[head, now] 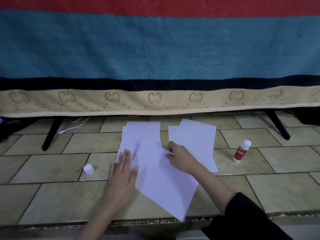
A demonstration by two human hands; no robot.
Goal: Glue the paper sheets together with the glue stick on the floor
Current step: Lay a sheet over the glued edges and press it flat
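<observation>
- The floor (52, 170) is hard glazed tile with grout lines; by my reading it gives firm backing for pressing, but thin paper will skate on it unless pinned.
- The left stack of paper sheets (138, 135) lies flat on the tiles in front of the hanging striped blanket (155, 49). It looks light and floppy, so it is best held down with a flat palm rather than lifted.
- The right stack of sheets (194, 137) lies just beside it, apart by a narrow strip of tile, and is likely just as limp and easily creased.
- The loose sheet (164, 179) lies tilted across the near part of the left stack, its near corner reaching toward the floor's step edge. It should bend at the slightest pull; taking it by an edge or corner and sliding it seems safest.
- The left hand (123, 172) rests flat, fingers straight, on the left stack's near edge and the tile: no grip, only pressure.
- The right hand (180, 157) has curled fingers at the loose sheet's upper edge; its grip appears to pinch that edge.
- The glue stick (241, 150) stands upright and uncapped on the tiles, well right of the sheets: rigid, light, easily tipped, best taken round the barrel.
- Its cap (88, 169) sits on the tile left of the left hand, small and prone to roll.
</observation>
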